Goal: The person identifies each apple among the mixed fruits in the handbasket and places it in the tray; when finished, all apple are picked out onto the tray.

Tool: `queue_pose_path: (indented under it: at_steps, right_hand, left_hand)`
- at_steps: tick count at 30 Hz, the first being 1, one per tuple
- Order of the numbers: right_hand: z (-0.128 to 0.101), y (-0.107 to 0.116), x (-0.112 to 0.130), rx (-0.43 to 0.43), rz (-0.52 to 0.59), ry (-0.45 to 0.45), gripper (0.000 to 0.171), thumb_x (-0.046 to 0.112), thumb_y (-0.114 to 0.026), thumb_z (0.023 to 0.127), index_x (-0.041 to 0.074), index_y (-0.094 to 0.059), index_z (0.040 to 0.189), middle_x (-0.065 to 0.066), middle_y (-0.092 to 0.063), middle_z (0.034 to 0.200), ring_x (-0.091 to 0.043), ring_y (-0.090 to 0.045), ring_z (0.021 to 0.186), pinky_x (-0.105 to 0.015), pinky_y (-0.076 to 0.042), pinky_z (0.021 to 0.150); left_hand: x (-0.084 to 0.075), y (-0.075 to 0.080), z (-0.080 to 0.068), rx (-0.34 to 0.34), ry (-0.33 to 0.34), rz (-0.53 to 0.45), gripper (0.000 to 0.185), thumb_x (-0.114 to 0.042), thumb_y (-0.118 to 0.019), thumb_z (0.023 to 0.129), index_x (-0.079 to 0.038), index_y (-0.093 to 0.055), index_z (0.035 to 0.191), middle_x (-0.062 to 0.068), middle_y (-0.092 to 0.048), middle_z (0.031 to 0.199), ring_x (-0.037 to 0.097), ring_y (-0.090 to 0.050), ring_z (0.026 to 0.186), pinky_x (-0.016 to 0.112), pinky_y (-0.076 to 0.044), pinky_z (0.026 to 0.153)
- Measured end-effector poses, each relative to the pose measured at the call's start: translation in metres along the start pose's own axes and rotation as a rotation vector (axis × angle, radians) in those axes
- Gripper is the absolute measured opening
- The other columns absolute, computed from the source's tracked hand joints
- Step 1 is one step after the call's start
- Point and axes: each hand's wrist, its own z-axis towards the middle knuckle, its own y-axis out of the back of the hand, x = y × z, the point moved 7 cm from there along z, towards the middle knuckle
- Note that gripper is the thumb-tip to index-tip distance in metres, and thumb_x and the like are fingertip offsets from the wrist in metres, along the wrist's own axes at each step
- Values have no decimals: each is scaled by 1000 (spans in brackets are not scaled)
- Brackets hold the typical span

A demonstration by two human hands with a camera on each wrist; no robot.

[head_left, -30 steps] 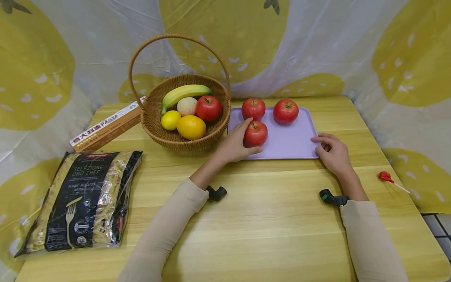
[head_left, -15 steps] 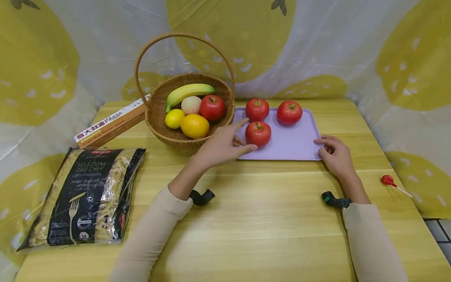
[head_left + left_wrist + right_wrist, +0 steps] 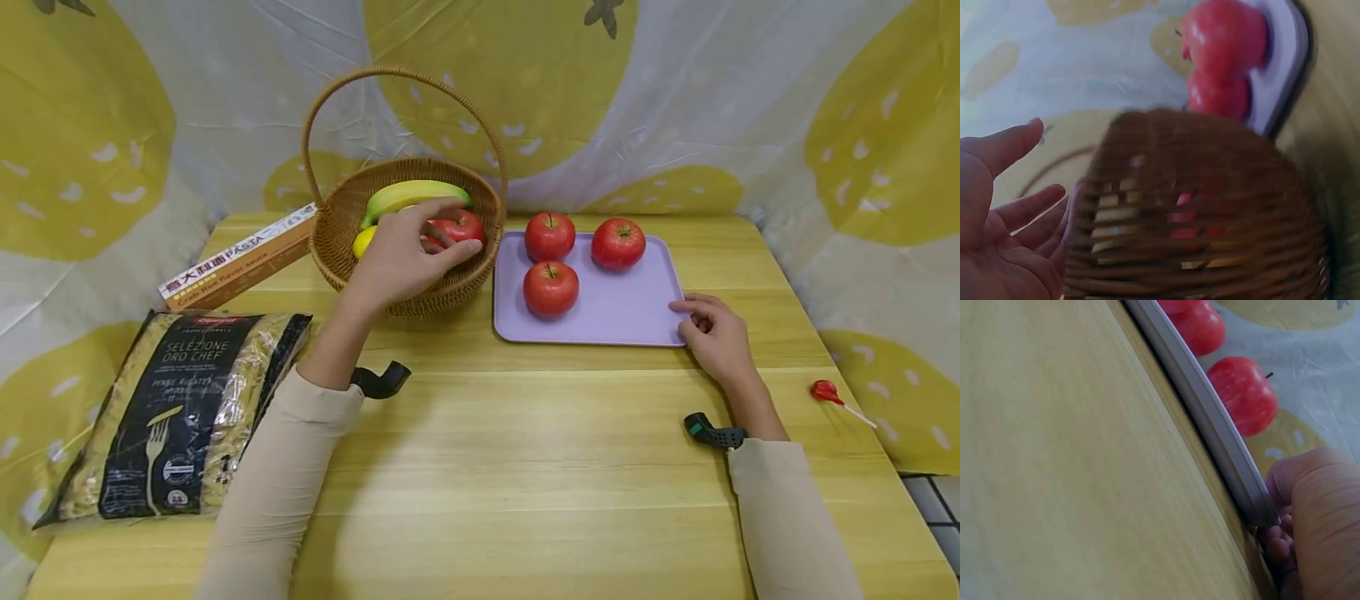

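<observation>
My left hand (image 3: 405, 254) is over the wicker basket (image 3: 427, 307), thumb and fingers apart around a red apple (image 3: 463, 223) inside it. In the left wrist view the fingers (image 3: 1029, 209) reach past the basket wall (image 3: 1210, 181) and are spread. A banana (image 3: 412, 193) and part of a lemon (image 3: 363, 242) show in the basket; the hand hides the other fruit. On the lilac tray (image 3: 618, 312) stand three red apples: a front one (image 3: 551, 290), one behind it (image 3: 550, 237) and a right one (image 3: 618, 244). My right hand (image 3: 718, 333) pinches the tray's right edge.
A long pasta box (image 3: 240, 258) lies left of the basket. In front of it is a bag of penne (image 3: 168, 417). A red lollipop (image 3: 827, 392) lies near the table's right edge. The basket's tall handle (image 3: 405, 73) arches above the fruit.
My left hand has let go of the front apple on the tray and moved left, over the basket. The right hand stays at the tray's edge.
</observation>
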Motion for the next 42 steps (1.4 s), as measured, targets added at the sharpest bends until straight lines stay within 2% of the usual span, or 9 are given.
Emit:
queue_pose_path:
  at_steps: [4,8,12,17,23,31,37,42]
  right_hand:
    - [0,0,1,-14,12,13,27,12,-55,91,11,-72,112,-8,-59,131,-15,-45,76,-17,-34,59]
    - [0,0,2,-21,23,23,27,10,-55,90,10,-73,111,-7,-59,130,-13,-45,74,-16,-34,58]
    - [1,-1,1,-16,15,20,27,12,-55,91,11,-72,112,-8,-58,131,-14,-45,74,-15,-33,58]
    - [1,-1,0,-9,3,7,27,14,-55,92,12,-72,113,-8,-57,132,-16,-44,77,-15,-33,59]
    - [0,-1,1,-6,4,4,27,14,-55,92,11,-72,114,-8,-57,133,-17,-44,77,-16,-34,59]
    - [0,-1,1,-9,13,11,29,12,-55,92,11,-71,115,-8,-57,132,-16,-44,78,-15,-34,60]
    - [1,-1,1,-12,18,10,28,12,-55,92,11,-71,115,-8,-57,131,-16,-44,79,-16,-34,60]
    - [0,0,-1,-15,18,8,29,12,-55,92,10,-71,115,-8,-57,131,-16,-44,79,-16,-34,61]
  left_hand:
    - [20,11,13,34,60,44,67,-50,-71,83,-22,-51,140,-1,-57,136,19,-63,109,33,-54,89]
    - [36,18,22,92,120,120,80,-55,-72,80,-21,-43,146,4,-53,141,26,-59,118,40,-51,95]
    - [45,21,31,149,157,176,92,-62,-72,77,-21,-35,150,8,-45,148,30,-52,127,46,-47,100]
    - [54,19,43,202,179,200,101,-64,-74,73,-20,-30,153,10,-38,153,33,-47,133,51,-43,103]
    - [67,11,50,230,224,181,105,-63,-78,69,-19,-31,152,7,-36,155,32,-45,135,50,-42,105]
    - [79,2,53,271,226,187,101,-59,-77,73,-16,-32,151,12,-40,152,33,-45,135,48,-43,106]
    - [83,-3,53,290,241,183,101,-59,-77,72,-16,-32,151,14,-47,144,31,-49,129,48,-45,102]
    - [83,-7,55,297,230,196,100,-58,-77,73,-16,-32,151,11,-44,148,29,-51,124,45,-45,100]
